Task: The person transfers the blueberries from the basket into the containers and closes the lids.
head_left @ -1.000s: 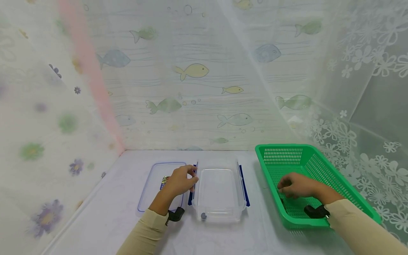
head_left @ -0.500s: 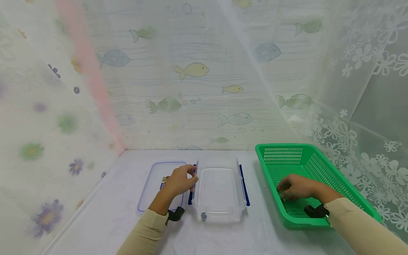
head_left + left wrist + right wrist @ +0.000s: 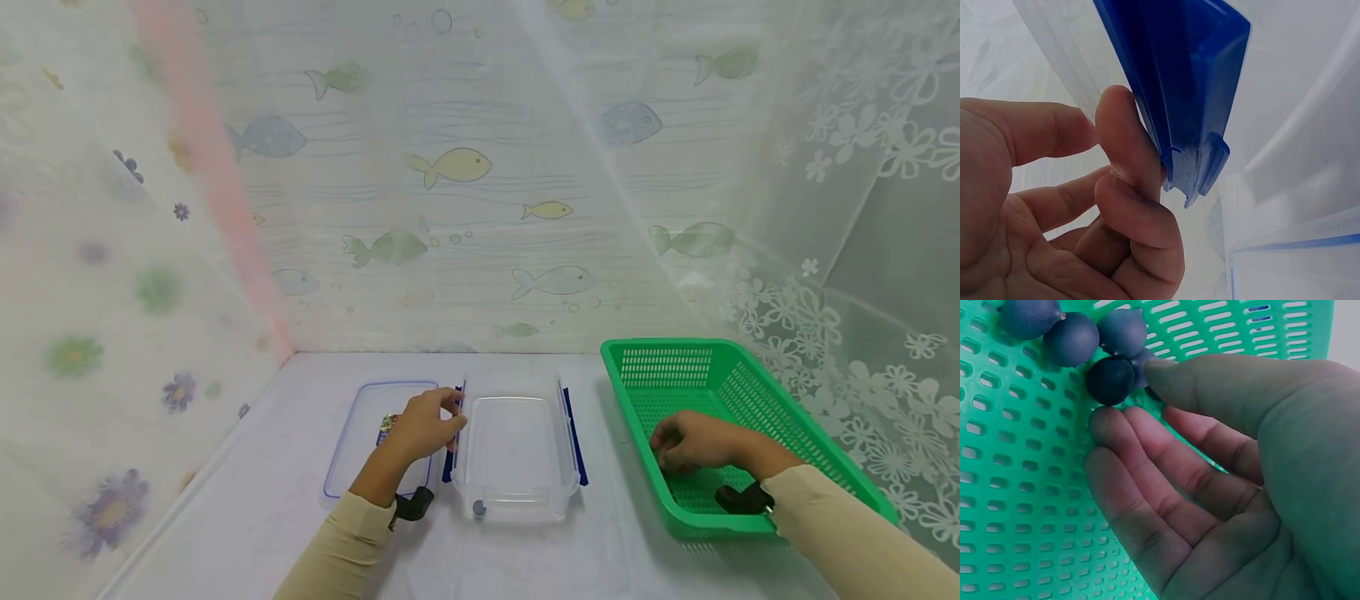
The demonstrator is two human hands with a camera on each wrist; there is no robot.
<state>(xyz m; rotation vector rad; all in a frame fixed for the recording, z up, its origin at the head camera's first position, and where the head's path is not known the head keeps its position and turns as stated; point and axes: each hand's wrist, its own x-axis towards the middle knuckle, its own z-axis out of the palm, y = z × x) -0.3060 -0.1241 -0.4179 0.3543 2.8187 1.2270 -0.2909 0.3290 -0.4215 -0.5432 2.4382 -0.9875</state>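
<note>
Left of and partly beneath the left hand, a flat, rectangular, clear plastic lid with a blue edge lies on the white cloth-covered table, a small multicoloured label just beside the knuckles. The left thumb and index finger pinch the near-upright left wall of a clear, rectangular plastic box; a long, dark-blue plastic flap runs against the outer side of those fingers. To the right of the left fingertips and nearer the wearer, one smooth, dark-blue round ball shows through the box's near left corner. Well to the right, the right hand reaches into a rectangular, bright-green plastic basket with slotted walls, its fingers bent. Just past its fingertips sits a cluster of dark purple-blue round balls with small pointed tips; the thumb touches one, but I cannot tell whether it is gripped.
</note>
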